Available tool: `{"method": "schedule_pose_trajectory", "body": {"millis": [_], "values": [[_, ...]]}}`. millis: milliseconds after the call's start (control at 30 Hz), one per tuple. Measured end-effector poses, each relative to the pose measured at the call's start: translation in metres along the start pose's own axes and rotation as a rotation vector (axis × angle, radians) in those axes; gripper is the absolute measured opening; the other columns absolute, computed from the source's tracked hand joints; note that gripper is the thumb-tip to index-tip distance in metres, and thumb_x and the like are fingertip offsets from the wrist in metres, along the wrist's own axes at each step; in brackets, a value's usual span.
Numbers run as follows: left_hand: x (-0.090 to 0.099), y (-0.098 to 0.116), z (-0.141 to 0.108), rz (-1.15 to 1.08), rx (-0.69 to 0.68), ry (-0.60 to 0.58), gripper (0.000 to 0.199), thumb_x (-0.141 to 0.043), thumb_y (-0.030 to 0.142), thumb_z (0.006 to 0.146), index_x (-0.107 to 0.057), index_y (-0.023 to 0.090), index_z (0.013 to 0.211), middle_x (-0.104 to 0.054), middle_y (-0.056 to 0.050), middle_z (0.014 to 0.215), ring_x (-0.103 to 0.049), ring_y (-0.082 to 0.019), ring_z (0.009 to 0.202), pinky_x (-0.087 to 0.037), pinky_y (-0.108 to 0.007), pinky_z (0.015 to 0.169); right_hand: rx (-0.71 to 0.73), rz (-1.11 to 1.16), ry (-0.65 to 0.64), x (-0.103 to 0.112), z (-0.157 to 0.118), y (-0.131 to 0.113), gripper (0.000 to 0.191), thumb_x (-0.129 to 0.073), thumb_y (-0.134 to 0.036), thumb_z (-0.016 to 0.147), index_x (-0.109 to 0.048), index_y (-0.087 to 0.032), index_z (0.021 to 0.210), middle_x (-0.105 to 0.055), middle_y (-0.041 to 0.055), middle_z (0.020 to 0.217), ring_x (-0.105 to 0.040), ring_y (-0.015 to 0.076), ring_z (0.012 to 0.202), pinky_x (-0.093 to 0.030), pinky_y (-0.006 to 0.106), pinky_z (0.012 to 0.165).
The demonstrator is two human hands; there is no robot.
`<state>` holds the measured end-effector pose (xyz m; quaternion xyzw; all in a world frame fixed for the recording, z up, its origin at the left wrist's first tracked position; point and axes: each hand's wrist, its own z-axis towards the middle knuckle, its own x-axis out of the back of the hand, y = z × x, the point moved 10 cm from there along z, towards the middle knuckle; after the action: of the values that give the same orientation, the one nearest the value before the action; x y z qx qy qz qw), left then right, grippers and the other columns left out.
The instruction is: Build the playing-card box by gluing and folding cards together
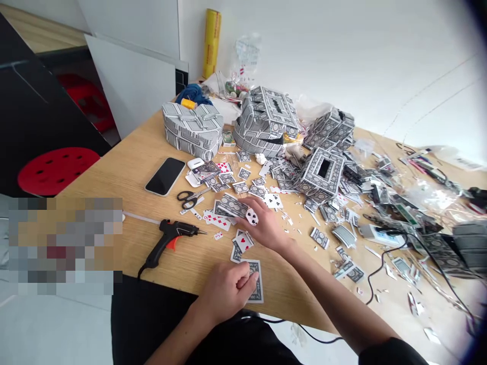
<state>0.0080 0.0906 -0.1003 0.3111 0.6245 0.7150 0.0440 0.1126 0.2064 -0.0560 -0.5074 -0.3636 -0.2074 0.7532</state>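
On the table, right of a stool, a phone lies behind a glue gun and left of scissors. The left hand is partly over one card near the front edge; cards in the right hand are farther back. Boxes stand behind them.

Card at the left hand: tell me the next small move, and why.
I'd probably slide one of the patterned cards toward that single card with the right hand: it is right at them, while the left hand lies over the single card near the table's front edge.
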Motion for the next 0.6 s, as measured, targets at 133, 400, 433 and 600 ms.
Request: {"method": "schedule_pose_trajectory", "body": {"millis": [133,400,433,600], "values": [[0.007,0.002,-0.001,-0.037,-0.016,0.072,0.042,-0.054,0.032,0.106,-0.031,0.024,0.072,-0.036,0.007,0.061,-0.038,-0.011,0.055,-0.030,-0.029,0.059,-0.247,0.273,0.075,0.024,-0.054,0.026,0.040,-0.067,-0.049,0.103,-0.071,-0.025,0.135,-0.074,0.0107,0.129,-0.071,0.0268,0.104,-0.059,0.044,0.093],[0.015,0.044,0.016,0.199,-0.303,0.229,0.036,-0.067,0.024,0.099,-0.055,0.022,0.133,-0.060,-0.016,0.138,-0.059,-0.030,0.133,-0.052,-0.047,0.111,-0.704,0.697,0.299,0.015,-0.158,0.072,0.059,-0.064,-0.075,0.095,-0.061,-0.022,0.070,-0.058,0.0016,0.066,-0.051,0.0185,0.063,-0.042,0.032,0.057],[0.006,0.047,0.021,0.254,-0.336,0.195,0.052,-0.071,0.025,0.098,-0.050,0.023,0.145,-0.054,-0.018,0.150,-0.053,-0.034,0.143,-0.049,-0.052,0.118,-0.700,0.681,0.331,0.017,-0.159,0.072,0.060,-0.066,-0.076,0.093,-0.060,-0.022,0.070,-0.055,0.0006,0.065,-0.048,0.0172,0.061,-0.040,0.031,0.055],[-0.024,0.037,0.034,0.399,-0.335,0.083,0.079,-0.080,0.029,0.095,-0.036,0.024,0.160,-0.060,-0.017,0.149,-0.056,-0.037,0.141,-0.049,-0.060,0.119,-0.584,0.617,0.315,0.014,-0.147,0.056,0.057,-0.076,-0.074,0.089,-0.066,-0.019,0.075,-0.058,0.0002,0.067,-0.049,0.0157,0.063,-0.041,0.029,0.058]]}}
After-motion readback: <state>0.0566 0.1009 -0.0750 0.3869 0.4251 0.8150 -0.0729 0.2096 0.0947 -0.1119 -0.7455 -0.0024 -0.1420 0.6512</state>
